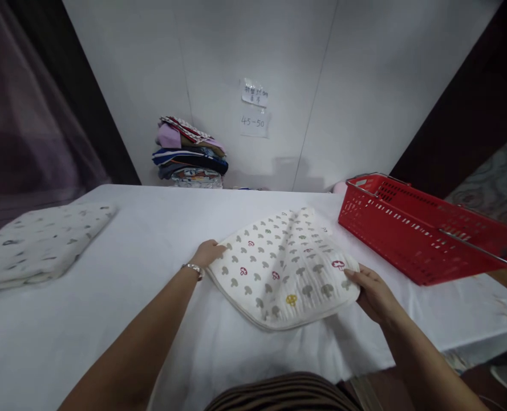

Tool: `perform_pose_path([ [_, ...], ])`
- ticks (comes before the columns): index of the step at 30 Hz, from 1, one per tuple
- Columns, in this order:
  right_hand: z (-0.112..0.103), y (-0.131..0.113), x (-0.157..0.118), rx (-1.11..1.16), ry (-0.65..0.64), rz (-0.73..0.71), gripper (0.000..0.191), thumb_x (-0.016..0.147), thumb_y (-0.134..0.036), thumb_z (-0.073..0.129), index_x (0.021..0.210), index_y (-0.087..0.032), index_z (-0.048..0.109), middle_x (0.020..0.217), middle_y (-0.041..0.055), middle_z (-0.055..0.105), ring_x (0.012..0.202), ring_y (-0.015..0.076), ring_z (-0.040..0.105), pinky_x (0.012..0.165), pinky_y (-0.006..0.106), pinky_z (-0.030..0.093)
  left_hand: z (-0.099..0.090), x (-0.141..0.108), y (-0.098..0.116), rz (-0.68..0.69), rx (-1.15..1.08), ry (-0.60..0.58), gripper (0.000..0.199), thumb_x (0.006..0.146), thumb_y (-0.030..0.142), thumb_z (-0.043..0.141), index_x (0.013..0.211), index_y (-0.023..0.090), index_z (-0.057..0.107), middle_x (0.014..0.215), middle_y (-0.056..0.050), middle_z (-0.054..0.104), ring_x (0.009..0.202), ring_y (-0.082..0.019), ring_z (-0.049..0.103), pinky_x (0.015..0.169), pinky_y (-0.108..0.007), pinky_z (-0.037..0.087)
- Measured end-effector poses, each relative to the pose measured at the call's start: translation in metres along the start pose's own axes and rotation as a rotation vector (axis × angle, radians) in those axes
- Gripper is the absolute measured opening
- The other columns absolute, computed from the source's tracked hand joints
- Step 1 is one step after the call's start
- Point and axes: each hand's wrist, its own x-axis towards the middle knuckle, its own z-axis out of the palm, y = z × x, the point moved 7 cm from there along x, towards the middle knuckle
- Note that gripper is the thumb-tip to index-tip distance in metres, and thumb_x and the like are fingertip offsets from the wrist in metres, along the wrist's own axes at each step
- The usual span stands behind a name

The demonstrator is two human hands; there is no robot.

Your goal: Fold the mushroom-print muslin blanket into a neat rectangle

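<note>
A white cloth with grey, red and yellow mushroom prints [279, 257] spreads over the middle of the white table, its near edge raised. My left hand [207, 254], with a bracelet at the wrist, is closed on the cloth's left corner. At the right corner, my right hand [372, 291] pinches the cloth between thumb and fingers. The cloth sags and wrinkles between my two hands, and its far part narrows to a point.
A red plastic basket [416, 228] stands on the white table [150, 222] at the right. At the left lies a folded printed cloth [43, 240]. Behind the far edge is a stack of folded fabrics [189, 154]. Two paper notes [254, 123] hang on the wall.
</note>
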Motion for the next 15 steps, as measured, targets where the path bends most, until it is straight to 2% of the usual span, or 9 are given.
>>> perform_pose_path([
  [5, -0.004, 0.005, -0.011, 0.009, 0.031, -0.007, 0.030, 0.066, -0.037, 0.074, 0.089, -0.018, 0.069, 0.088, 0.0105, 0.072, 0.072, 0.0252, 0.067, 0.059, 0.031, 0.049, -0.014, -0.005, 0.002, 0.007, 0.012, 0.016, 0.019, 0.064, 0.037, 0.063, 0.063, 0.019, 0.057, 0.071, -0.006, 0.066, 0.069, -0.023, 0.062, 0.056, -0.028, 0.042],
  [8, -0.004, 0.008, -0.016, 0.040, 0.032, -0.001, 0.031, 0.067, -0.037, 0.073, 0.092, -0.018, 0.069, 0.089, 0.0104, 0.072, 0.075, 0.0262, 0.067, 0.061, 0.033, 0.051, -0.013, -0.008, -0.001, -0.032, -0.033, -0.054, 0.021, 0.060, 0.038, 0.067, 0.061, 0.019, 0.058, 0.072, -0.007, 0.067, 0.074, -0.025, 0.063, 0.060, -0.030, 0.046],
  [10, -0.004, 0.001, -0.014, 0.046, 0.037, -0.018, 0.032, 0.068, -0.036, 0.072, 0.093, -0.017, 0.068, 0.088, 0.0103, 0.072, 0.074, 0.0256, 0.067, 0.062, 0.033, 0.051, -0.006, -0.013, -0.001, -0.085, -0.220, -0.206, 0.022, 0.061, 0.038, 0.069, 0.063, 0.019, 0.060, 0.075, -0.008, 0.069, 0.077, -0.026, 0.064, 0.064, -0.032, 0.050],
  [12, -0.006, -0.013, -0.007, 0.039, 0.062, -0.063, 0.031, 0.068, -0.035, 0.071, 0.093, -0.016, 0.068, 0.087, 0.0101, 0.072, 0.071, 0.0244, 0.067, 0.062, 0.033, 0.052, -0.002, -0.020, 0.006, -0.113, -0.509, -0.376, 0.019, 0.066, 0.037, 0.067, 0.069, 0.018, 0.063, 0.080, -0.008, 0.070, 0.079, -0.024, 0.065, 0.067, -0.032, 0.052],
  [13, -0.009, -0.023, -0.002, 0.038, 0.082, -0.095, 0.031, 0.068, -0.034, 0.070, 0.093, -0.016, 0.068, 0.086, 0.0101, 0.072, 0.070, 0.0241, 0.067, 0.062, 0.033, 0.052, -0.005, -0.023, 0.012, -0.116, -0.651, -0.421, 0.018, 0.070, 0.035, 0.065, 0.074, 0.018, 0.064, 0.081, -0.008, 0.070, 0.079, -0.022, 0.065, 0.069, -0.031, 0.053],
  [15, -0.016, -0.047, 0.007, 0.043, 0.141, -0.181, 0.029, 0.068, -0.033, 0.068, 0.091, -0.016, 0.068, 0.086, 0.0100, 0.072, 0.073, 0.0247, 0.067, 0.066, 0.035, 0.053, -0.023, -0.027, 0.022, -0.124, -0.869, -0.395, 0.015, 0.076, 0.029, 0.059, 0.080, 0.016, 0.065, 0.079, -0.008, 0.070, 0.076, -0.019, 0.065, 0.069, -0.029, 0.054],
])
